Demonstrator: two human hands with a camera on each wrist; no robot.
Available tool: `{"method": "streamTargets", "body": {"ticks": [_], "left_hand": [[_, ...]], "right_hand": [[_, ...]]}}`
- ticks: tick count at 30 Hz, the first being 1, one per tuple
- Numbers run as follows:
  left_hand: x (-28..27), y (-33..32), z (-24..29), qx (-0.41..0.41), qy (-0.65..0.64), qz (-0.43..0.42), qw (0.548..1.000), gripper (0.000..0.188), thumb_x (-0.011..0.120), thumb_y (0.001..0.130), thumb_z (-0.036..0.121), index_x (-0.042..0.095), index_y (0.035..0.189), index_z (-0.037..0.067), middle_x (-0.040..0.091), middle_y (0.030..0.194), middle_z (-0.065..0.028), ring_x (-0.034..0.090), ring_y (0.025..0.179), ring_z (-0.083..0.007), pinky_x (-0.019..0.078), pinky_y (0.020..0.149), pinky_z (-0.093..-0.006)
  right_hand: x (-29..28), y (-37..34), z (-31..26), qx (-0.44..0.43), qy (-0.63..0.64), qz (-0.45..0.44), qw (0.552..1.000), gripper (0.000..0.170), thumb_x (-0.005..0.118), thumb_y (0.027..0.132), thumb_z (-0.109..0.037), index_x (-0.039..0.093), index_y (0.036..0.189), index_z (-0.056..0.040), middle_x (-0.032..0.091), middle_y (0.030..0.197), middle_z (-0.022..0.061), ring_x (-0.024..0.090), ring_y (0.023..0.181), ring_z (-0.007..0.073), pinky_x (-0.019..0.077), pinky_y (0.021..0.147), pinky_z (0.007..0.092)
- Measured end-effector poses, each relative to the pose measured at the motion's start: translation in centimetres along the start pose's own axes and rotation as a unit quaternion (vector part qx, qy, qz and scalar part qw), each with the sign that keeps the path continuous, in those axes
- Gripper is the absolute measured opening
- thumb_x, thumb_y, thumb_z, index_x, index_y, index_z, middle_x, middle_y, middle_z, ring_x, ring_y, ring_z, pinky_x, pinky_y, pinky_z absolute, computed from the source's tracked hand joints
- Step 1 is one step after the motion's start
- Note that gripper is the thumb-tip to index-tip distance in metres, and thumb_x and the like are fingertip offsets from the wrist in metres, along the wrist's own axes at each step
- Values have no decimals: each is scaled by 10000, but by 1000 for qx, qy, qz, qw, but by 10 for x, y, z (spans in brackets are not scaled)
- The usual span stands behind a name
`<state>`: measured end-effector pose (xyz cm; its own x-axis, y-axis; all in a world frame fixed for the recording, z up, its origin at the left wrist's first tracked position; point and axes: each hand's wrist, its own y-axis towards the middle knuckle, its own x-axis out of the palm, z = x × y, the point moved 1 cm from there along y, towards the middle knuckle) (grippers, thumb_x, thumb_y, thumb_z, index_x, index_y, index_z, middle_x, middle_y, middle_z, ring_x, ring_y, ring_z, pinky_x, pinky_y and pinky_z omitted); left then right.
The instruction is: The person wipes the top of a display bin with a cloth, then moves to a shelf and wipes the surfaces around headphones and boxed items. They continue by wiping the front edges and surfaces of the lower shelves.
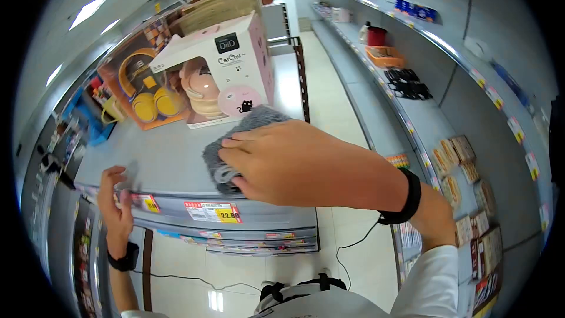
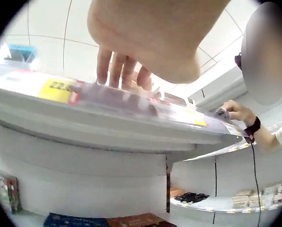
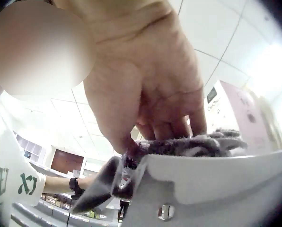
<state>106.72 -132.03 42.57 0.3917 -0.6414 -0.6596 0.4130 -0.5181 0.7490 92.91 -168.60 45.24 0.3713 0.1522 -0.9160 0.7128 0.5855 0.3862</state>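
Observation:
My right hand (image 1: 282, 156) holds a fuzzy grey cloth (image 1: 259, 119) flat on the grey top shelf (image 1: 159, 153), near its front edge. In the right wrist view, the fingers bend down onto the cloth (image 3: 188, 147) and the thumb grips it at the shelf's edge, where a corner hangs over. My left hand (image 1: 116, 209) is at the front left edge beside the price tags, holding nothing. The left wrist view shows its fingers (image 2: 116, 71) extended over the shelf rim. Behind the cloth stands a white and pink box (image 1: 253, 65) with a pink item in its window.
Left of that box is an orange box (image 1: 138, 91) with yellow headphones. A blue stand (image 1: 91, 115) is at the far left. Price tags (image 1: 213, 212) line the front rail. Across the aisle, a long shelf (image 1: 424, 115) carries packets and black items. A thin black cable (image 1: 200, 282) hangs between my wrists.

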Motion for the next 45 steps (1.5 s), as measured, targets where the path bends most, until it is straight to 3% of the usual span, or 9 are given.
{"method": "streamTargets", "body": {"ticks": [3, 6, 12, 16, 17, 24, 27, 33, 45], "left_hand": [[17, 9, 33, -14, 0, 5, 1000, 335, 521, 964, 276, 596, 1018, -46, 638, 1144, -206, 641, 1002, -360, 480, 878, -394], [35, 5, 36, -56, -49, 0, 997, 374, 503, 968, 302, 605, 984, -58, 653, 1123, -217, 639, 986, -382, 484, 857, -406], [52, 7, 23, 32, -4, 79, 996, 424, 458, 976, 328, 581, 871, -65, 654, 1003, -234, 622, 888, -373, 475, 763, -424], [56, 5, 16, 35, -16, 93, 995, 438, 446, 971, 342, 560, 834, -59, 645, 978, -247, 615, 865, -370, 468, 749, -427], [57, 5, 15, 39, -14, 97, 994, 444, 444, 970, 347, 557, 827, -58, 644, 972, -252, 616, 863, -370, 468, 748, -426], [57, 5, 16, 48, -5, 103, 993, 458, 424, 969, 351, 550, 813, -61, 643, 966, -259, 617, 853, -370, 467, 742, -419], [57, 6, 20, 38, 7, 94, 995, 462, 415, 969, 348, 555, 824, -68, 642, 963, -257, 618, 853, -369, 468, 745, -414], [59, 5, 22, 29, 6, 112, 993, 479, 416, 970, 361, 561, 821, -71, 643, 960, -252, 621, 849, -369, 471, 750, -408], [59, 5, 22, 37, 1, 126, 991, 467, 422, 976, 353, 564, 816, -62, 651, 949, -240, 615, 835, -364, 468, 741, -412]], "right_hand": [[-6, -26, 17, 1, 88, 91, 992, 414, 681, 868, -161, 641, 1240, 18, 710, 1195, 152, 682, 1099, 317, 542, 991, 397], [-7, -43, 33, -38, 85, 185, 978, 253, 669, 849, -158, 662, 1023, 25, 712, 1058, 180, 689, 997, 318, 545, 915, 387], [6, -51, 98, -17, 185, 197, 963, 380, 719, 692, -135, 748, 1060, -49, 756, 1084, 108, 713, 1016, 308, 555, 976, 397], [10, -51, 158, 112, 255, 137, 951, 485, 692, 639, 8, 743, 1116, -67, 768, 1118, 77, 748, 868, 182, 569, 925, 339], [19, -47, 179, 85, 241, 186, 949, 386, 686, 703, -30, 749, 1084, -42, 770, 978, 116, 554, 588, 97, 486, 590, 238], [35, -6, 245, 187, 289, 153, 926, 346, 592, 785, -88, 725, 1094, -5, 738, 821, 152, 555, 581, 138, 494, 611, 285], [41, 4, 252, 149, 156, 181, 959, 351, 540, 814, -170, 726, 1070, -17, 690, 806, 229, 651, 733, 368, 540, 729, 427], [52, 8, 256, 145, 64, 211, 964, 364, 571, 795, -183, 720, 1073, 0, 698, 954, 235, 656, 894, 401, 522, 831, 450], [28, -6, 138, 69, -207, 197, 956, 264, 670, 725, -240, 579, 536, -79, 580, 553, 88, 616, 583, 247, 469, 555, 367]]}}
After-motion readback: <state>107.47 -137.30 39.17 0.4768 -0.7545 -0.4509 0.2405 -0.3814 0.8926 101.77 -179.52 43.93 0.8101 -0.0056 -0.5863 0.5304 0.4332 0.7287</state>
